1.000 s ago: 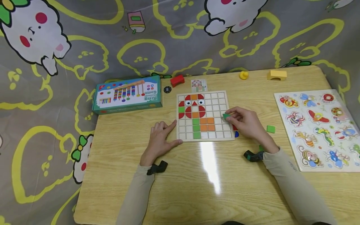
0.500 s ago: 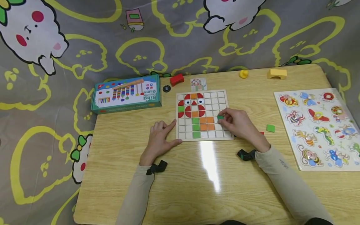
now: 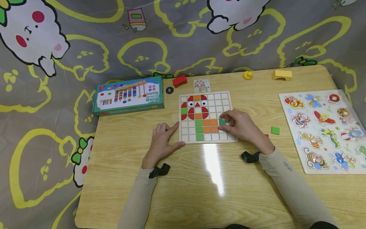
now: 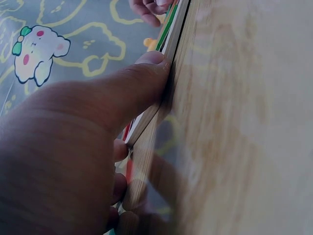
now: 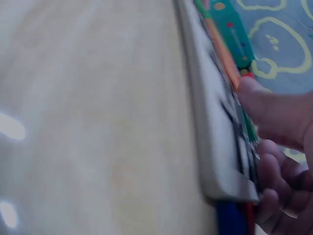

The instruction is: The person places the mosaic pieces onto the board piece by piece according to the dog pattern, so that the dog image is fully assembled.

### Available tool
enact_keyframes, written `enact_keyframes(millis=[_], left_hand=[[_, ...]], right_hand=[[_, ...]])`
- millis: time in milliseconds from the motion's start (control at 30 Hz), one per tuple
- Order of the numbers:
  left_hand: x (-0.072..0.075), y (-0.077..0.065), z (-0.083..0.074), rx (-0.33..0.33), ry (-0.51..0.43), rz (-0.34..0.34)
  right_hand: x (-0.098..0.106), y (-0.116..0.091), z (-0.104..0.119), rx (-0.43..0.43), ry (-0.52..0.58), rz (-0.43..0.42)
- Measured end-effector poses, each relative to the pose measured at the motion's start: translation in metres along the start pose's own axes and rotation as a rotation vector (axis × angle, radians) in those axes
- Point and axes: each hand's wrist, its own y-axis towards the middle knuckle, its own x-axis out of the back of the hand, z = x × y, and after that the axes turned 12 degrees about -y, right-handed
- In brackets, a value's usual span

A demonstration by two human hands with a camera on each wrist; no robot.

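Note:
The wooden grid board (image 3: 192, 138) holds an owl-like pattern of red, orange and green tiles. At its lower left corner is my left hand (image 3: 164, 143), index fingertip at the left edge and thumb along the front edge. The left wrist view has that thumb (image 4: 142, 81) against the board's side. Over the board's right part, my right hand (image 3: 243, 125) pinches a dark green tile (image 3: 222, 121) between thumb and index finger, just right of the orange tiles (image 3: 210, 126). In the right wrist view the green tile (image 5: 248, 125) shows between thumb and fingers.
A loose green tile (image 3: 275, 130) lies right of my right hand. Beyond it is an insect puzzle board (image 3: 310, 127). Behind the grid board lie a pattern card (image 3: 201, 86), a red block (image 3: 179, 81) and a black chip (image 3: 169, 90). A game box (image 3: 128, 97) stands at the back left.
My right hand has moved left over the board with the green tile, which has turned flatter and sits down at a cell. My left hand stays at the corner.

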Motion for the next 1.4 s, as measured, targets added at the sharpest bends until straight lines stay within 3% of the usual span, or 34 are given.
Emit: enact_keyframes(millis=[333,767,1033,1233,1400], left_hand=[[0.003,0.000,-0.005,-0.007,-0.005,-0.003],[0.002,-0.002,-0.006,0.002,-0.023,0.005],[0.000,-0.002,-0.006,-0.013,-0.011,0.007],[0.001,-0.002,-0.006,-0.017,-0.005,0.001],[0.002,-0.001,-0.007,-0.019,-0.009,-0.003]], right_hand=[[0.006,-0.004,-0.003,-0.011,0.086,0.016],[0.011,-0.011,-0.005,-0.058,0.116,0.005],[0.046,-0.040,-0.038,-0.175,0.017,-0.037],[0.080,-0.072,-0.066,-0.239,-0.076,0.015],[0.097,-0.094,-0.079,-0.231,-0.161,0.051]])
